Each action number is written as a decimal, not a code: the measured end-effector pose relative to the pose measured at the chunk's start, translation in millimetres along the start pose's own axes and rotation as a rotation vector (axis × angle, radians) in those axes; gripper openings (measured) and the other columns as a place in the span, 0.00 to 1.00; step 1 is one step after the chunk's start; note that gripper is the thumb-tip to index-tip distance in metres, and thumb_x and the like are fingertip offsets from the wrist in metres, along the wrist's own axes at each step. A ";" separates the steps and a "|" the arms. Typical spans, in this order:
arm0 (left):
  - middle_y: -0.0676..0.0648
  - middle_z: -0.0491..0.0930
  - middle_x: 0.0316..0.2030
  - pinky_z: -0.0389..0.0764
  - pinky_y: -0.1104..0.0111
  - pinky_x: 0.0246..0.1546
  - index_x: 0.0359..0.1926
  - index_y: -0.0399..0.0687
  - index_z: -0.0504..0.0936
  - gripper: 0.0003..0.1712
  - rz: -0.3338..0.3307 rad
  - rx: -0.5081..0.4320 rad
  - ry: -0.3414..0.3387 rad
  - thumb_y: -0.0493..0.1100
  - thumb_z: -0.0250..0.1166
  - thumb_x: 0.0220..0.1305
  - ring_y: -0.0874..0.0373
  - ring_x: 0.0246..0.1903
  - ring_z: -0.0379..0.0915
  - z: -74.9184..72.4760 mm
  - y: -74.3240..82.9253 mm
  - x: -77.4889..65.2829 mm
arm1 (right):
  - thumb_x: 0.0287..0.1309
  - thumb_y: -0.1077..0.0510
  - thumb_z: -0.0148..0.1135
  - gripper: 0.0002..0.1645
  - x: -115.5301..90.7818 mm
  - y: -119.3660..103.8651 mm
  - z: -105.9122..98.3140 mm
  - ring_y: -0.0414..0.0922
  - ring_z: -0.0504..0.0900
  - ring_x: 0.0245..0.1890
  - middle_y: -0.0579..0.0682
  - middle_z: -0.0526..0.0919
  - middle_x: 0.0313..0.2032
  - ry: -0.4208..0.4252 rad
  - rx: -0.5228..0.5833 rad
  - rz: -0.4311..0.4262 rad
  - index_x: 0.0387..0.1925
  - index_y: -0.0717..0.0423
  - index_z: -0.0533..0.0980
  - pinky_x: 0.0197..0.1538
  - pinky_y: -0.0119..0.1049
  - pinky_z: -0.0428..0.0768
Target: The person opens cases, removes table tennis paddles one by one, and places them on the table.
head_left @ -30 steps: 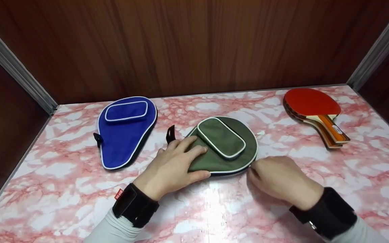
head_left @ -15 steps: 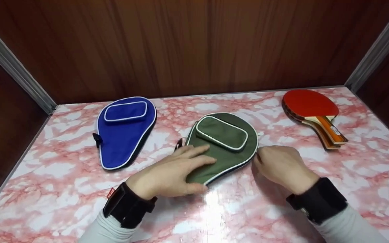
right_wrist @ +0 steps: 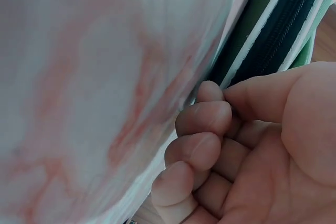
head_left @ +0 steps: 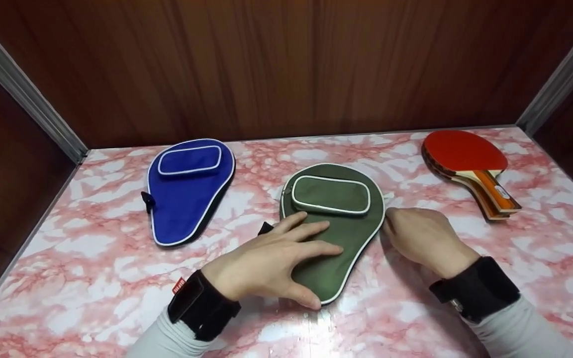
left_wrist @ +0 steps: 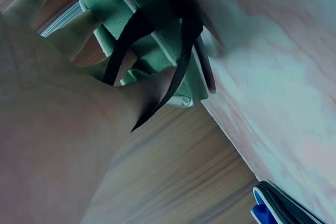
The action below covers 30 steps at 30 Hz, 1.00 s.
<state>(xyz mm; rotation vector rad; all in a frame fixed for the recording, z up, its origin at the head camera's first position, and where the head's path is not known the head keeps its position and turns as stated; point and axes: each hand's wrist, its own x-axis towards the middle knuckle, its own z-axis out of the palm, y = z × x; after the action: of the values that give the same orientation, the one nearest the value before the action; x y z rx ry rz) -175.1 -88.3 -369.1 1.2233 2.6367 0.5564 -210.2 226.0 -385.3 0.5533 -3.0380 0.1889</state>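
In the head view a green table tennis paddle case (head_left: 356, 229) with white piping lies flat, its rounded end away from me and its pocket near that end. My left hand (head_left: 261, 262) rests on its lower left part, fingers spread. A black strap (left_wrist: 186, 19) hangs from the case beside the left thumb in the left wrist view. My right hand (head_left: 422, 239) is curled at the case's right edge. There the right wrist view shows thumb and index pinching at the dark zipper (right_wrist: 289, 30); the pull between the fingertips is largely hidden.
A blue paddle case (head_left: 182, 199) lies to the left, with its own black strap (head_left: 148, 201). At the right rear, red paddles (head_left: 465, 151) are stacked with wooden handles towards me. A wood-grain panel (head_left: 306, 69) closes off the back of the marbled table (head_left: 92, 298).
The green case has turned clockwise, so its narrow end now points towards me. My left hand has gone round with it, and my right hand has slid slightly away from me along the edge.
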 end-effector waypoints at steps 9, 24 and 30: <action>0.52 0.58 0.86 0.60 0.41 0.80 0.79 0.75 0.75 0.52 0.002 -0.004 0.004 0.69 0.84 0.55 0.38 0.86 0.43 0.2 -0.9 0.8 | 0.77 0.57 0.57 0.15 -4.1 -8.0 -2.6 0.56 0.85 0.27 0.49 0.78 0.21 -0.004 -0.026 -0.027 0.30 0.51 0.77 0.35 0.60 0.83; 0.48 0.60 0.85 0.67 0.40 0.76 0.79 0.72 0.76 0.51 -0.010 0.037 0.057 0.70 0.83 0.56 0.33 0.83 0.48 6.0 4.6 1.7 | 0.77 0.56 0.59 0.14 -16.4 -31.5 2.3 0.55 0.84 0.22 0.47 0.76 0.18 0.066 -0.032 -0.098 0.30 0.50 0.75 0.31 0.58 0.82; 0.46 0.62 0.84 0.70 0.41 0.74 0.79 0.72 0.76 0.50 -0.023 0.073 0.090 0.72 0.80 0.58 0.30 0.82 0.51 10.0 8.6 3.4 | 0.77 0.56 0.60 0.14 -19.9 -38.2 5.4 0.55 0.83 0.21 0.47 0.75 0.17 0.094 -0.036 -0.123 0.30 0.50 0.75 0.30 0.57 0.81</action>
<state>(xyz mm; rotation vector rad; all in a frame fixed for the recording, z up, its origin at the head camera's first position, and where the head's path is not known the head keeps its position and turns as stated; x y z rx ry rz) -168.1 -78.1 -374.8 1.2136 2.7657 0.5277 -178.2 196.7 -387.8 0.7056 -2.8991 0.1508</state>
